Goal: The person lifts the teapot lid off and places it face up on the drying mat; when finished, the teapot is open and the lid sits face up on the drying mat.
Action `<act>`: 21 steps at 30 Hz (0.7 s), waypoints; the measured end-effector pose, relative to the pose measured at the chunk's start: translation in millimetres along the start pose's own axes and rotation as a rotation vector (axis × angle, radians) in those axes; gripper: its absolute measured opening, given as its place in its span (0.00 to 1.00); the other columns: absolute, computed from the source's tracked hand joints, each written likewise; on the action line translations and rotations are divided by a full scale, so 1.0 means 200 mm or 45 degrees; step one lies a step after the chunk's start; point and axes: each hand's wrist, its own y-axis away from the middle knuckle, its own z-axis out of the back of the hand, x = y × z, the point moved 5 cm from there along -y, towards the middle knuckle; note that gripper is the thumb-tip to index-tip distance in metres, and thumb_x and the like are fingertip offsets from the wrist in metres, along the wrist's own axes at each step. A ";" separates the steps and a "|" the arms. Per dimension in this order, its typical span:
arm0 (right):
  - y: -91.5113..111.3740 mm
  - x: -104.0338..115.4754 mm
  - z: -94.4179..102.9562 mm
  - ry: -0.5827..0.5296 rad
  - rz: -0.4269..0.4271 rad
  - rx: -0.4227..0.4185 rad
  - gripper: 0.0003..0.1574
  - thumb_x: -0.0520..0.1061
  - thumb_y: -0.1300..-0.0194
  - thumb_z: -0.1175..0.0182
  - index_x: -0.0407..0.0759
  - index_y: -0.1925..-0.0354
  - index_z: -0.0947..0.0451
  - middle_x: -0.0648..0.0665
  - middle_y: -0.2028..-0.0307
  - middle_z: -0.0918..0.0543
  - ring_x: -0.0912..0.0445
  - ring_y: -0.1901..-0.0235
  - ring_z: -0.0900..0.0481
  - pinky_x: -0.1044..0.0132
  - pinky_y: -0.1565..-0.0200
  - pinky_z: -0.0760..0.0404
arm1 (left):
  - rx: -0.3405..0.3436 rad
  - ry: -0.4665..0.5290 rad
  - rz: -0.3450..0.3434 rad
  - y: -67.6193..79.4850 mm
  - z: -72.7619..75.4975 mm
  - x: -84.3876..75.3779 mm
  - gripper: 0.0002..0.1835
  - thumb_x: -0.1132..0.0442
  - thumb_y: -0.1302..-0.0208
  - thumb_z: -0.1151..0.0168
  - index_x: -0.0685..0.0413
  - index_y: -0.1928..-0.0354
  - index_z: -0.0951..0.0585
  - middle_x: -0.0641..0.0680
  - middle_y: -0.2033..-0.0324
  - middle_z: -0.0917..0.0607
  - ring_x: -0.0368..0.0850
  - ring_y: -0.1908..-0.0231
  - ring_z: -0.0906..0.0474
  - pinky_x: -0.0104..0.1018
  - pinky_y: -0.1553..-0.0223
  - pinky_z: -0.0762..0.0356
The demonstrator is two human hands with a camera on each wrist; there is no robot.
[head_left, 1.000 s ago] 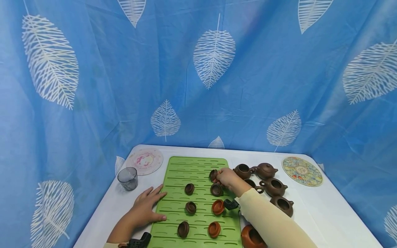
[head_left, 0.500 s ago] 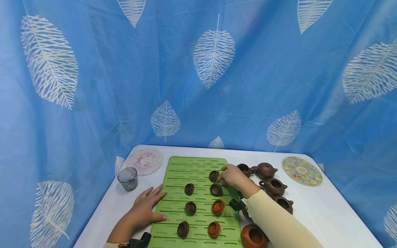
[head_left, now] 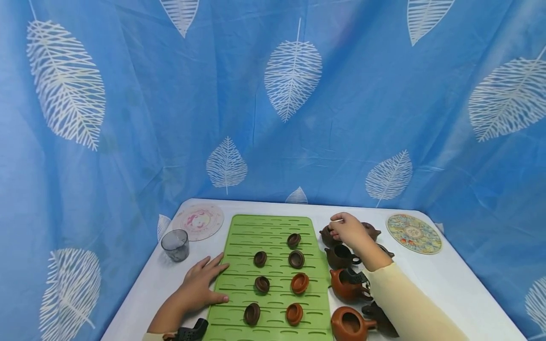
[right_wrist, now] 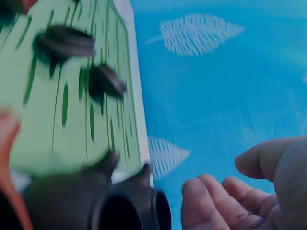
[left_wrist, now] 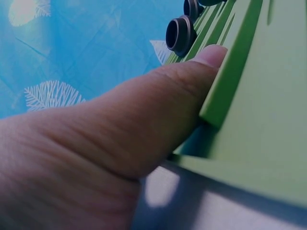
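Observation:
My left hand [head_left: 198,284] lies spread on the left edge of a green slotted mat [head_left: 273,227]. In the left wrist view its thumb [left_wrist: 158,100] presses on the mat's rim. Small teapot lids stand on the mat in two columns, several dark brown ones [head_left: 294,240] and two orange-red ones [head_left: 300,282]. My right hand [head_left: 347,232] is over the dark teapots at the back right, partly covering them. The right wrist view shows its fingers loosely bent, thumb apart, holding nothing. Lidless teapots [head_left: 339,258] line the mat's right side, including an orange-red teapot [head_left: 351,324].
A grey transparent cup [head_left: 176,246] and a pink-patterned round mat [head_left: 198,221] are at the left of the white table [head_left: 435,284]. A colourful round mat [head_left: 414,233] lies back right. Behind hangs a blue curtain [head_left: 256,94] with white leaves.
The right hand let go of a dark brown lid at the back of the mat's right column, then moved right over the teapots. The left hand has stayed still.

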 end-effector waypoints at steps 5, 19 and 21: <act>0.00 -0.06 0.14 0.066 0.050 -0.091 0.26 0.44 0.24 0.45 0.30 0.35 0.29 0.30 0.51 0.17 0.47 0.61 0.14 0.58 0.60 0.12 | -0.009 -0.001 -0.006 0.01 0.01 -0.01 0.53 0.35 0.54 0.18 0.41 0.25 0.25 0.48 0.18 0.40 0.66 0.19 0.51 0.76 0.27 0.52; 0.00 -0.25 0.42 0.483 0.011 -0.236 0.34 0.53 0.24 0.44 0.30 0.33 0.32 0.23 0.39 0.23 0.33 0.45 0.20 0.40 0.49 0.19 | 0.000 0.003 -0.004 0.01 0.00 -0.01 0.52 0.35 0.55 0.18 0.41 0.25 0.25 0.48 0.18 0.40 0.66 0.19 0.51 0.76 0.27 0.53; 0.00 -0.27 0.45 0.564 0.003 -0.259 0.34 0.51 0.26 0.42 0.29 0.34 0.31 0.22 0.40 0.24 0.30 0.43 0.23 0.35 0.47 0.21 | 0.002 0.003 0.002 0.01 0.00 -0.01 0.53 0.35 0.55 0.18 0.40 0.25 0.25 0.47 0.18 0.40 0.65 0.19 0.51 0.76 0.27 0.53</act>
